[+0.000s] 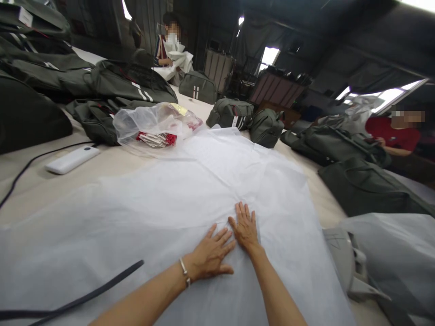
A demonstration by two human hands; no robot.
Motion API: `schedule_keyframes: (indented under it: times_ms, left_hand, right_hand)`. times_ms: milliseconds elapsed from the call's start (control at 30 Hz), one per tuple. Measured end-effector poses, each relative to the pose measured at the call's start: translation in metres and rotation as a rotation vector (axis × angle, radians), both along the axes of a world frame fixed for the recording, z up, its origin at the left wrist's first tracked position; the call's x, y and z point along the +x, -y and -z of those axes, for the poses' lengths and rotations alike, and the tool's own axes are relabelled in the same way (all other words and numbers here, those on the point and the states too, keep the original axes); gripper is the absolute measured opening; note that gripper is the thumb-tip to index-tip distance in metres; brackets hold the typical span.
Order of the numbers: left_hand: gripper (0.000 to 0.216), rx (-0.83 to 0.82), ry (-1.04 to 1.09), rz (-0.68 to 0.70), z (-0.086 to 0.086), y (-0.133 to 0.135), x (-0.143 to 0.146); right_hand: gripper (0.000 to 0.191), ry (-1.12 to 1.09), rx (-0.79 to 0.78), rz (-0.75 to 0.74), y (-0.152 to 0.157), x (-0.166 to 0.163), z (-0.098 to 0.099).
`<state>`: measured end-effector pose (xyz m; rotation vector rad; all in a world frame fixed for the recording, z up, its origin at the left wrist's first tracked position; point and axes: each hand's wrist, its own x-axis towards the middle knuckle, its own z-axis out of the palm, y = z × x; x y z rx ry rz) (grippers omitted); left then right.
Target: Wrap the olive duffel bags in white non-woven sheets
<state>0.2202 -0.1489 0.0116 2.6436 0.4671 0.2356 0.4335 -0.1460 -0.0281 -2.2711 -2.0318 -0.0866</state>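
A large white sheet [156,194], thin and slightly creased, is spread over the table in front of me. My left hand [212,253], with a bracelet at the wrist, lies flat on it with fingers spread. Just to its right, my right hand [245,228] rests palm down on the same sheet, fingers apart. The hands are close together, and neither grips anything. A dark strap or cable [102,290] crosses the sheet at the lower left.
A clear plastic bag [136,127] with red-and-white tags sits beyond the sheet. Left of it lies a white power bank [73,159] near a black cable. Dark green bags [125,81] line the table. A grey tape dispenser-like object [343,253] stands right. Two people are farther back.
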Motion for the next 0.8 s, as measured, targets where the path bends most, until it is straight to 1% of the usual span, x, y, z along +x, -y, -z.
schedule_keyframes:
  times_ms: [100,167,200,267,333,367,433,467,533,600,667,700,733,800]
  left_hand:
    - [0.069,0.007,-0.015,-0.014,-0.012,-0.018,0.027]
    - [0.06,0.024,-0.009,-0.029,-0.017,-0.023,0.029]
    - [0.055,0.038,-0.006,-0.045,-0.019,-0.024,0.024]
    - [0.05,0.07,-0.02,-0.08,-0.019,-0.023,0.006]
    - [0.05,0.102,-0.065,-0.087,-0.014,-0.02,-0.019]
    - [0.052,0.117,-0.091,-0.076,-0.01,-0.018,-0.031]
    - [0.057,0.147,-0.118,-0.048,0.001,-0.013,-0.049]
    - [0.059,0.163,-0.118,-0.042,0.007,-0.011,-0.054]
    - [0.062,0.192,-0.1,-0.048,0.018,-0.009,-0.058]
    - [0.063,0.202,-0.08,-0.063,0.024,-0.008,-0.056]
    - [0.062,0.19,-0.074,-0.062,0.024,-0.011,-0.052]
    - [0.061,0.176,-0.079,-0.055,0.022,-0.013,-0.051]
    - [0.061,0.16,-0.089,-0.049,0.017,-0.014,-0.051]
    - [0.062,0.139,-0.107,-0.048,0.002,-0.014,-0.053]
  right_hand:
    - [0.064,-0.012,-0.016,0.047,-0.03,0.031,-0.002]
    - [0.065,-0.038,-0.042,0.094,-0.046,0.05,-0.003]
    - [0.066,-0.056,-0.055,0.121,-0.053,0.058,-0.005]
    - [0.068,-0.104,-0.077,0.178,-0.063,0.07,-0.009]
    - [0.071,-0.183,-0.054,0.23,-0.064,0.073,-0.016]
    - [0.072,-0.231,-0.018,0.248,-0.06,0.07,-0.021]
    - [0.072,-0.314,0.091,0.23,-0.04,0.059,-0.034]
    - [0.07,-0.337,0.144,0.188,-0.023,0.05,-0.04]
    - [0.065,-0.334,0.204,0.06,0.02,0.026,-0.05]
    - [0.064,-0.287,0.193,-0.049,0.069,0.0,-0.052]
    - [0.066,-0.23,0.145,-0.109,0.113,-0.026,-0.047]
    - [0.068,-0.209,0.123,-0.131,0.131,-0.037,-0.043]
    - [0.068,-0.197,0.107,-0.147,0.146,-0.046,-0.04]
    - [0.067,-0.207,0.116,-0.147,0.167,-0.06,-0.038]
